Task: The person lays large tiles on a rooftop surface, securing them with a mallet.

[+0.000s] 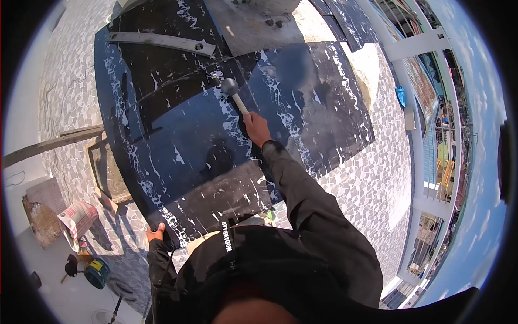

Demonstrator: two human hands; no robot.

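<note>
My right hand (257,128) is closed around the pale handle of a rubber mallet (230,86). Its dark round head is over the glossy black tiles with white veining, near a seam between them. At the near left corner of the closest black tile (210,143), my left hand (156,233) grips the edge with the thumb raised; the other fingers are partly hidden. A light-coloured spirit level (162,42) lies across the tiles at the far left.
Bare cement (259,24) shows beyond the tiles. Left are a wooden plank (51,144), a cement sack (78,218) and a dark green bucket (97,274). Stone-patterned flooring (372,189) surrounds the tiles. A white railing (415,46) runs along the right, with a blue bag (400,96) nearby.
</note>
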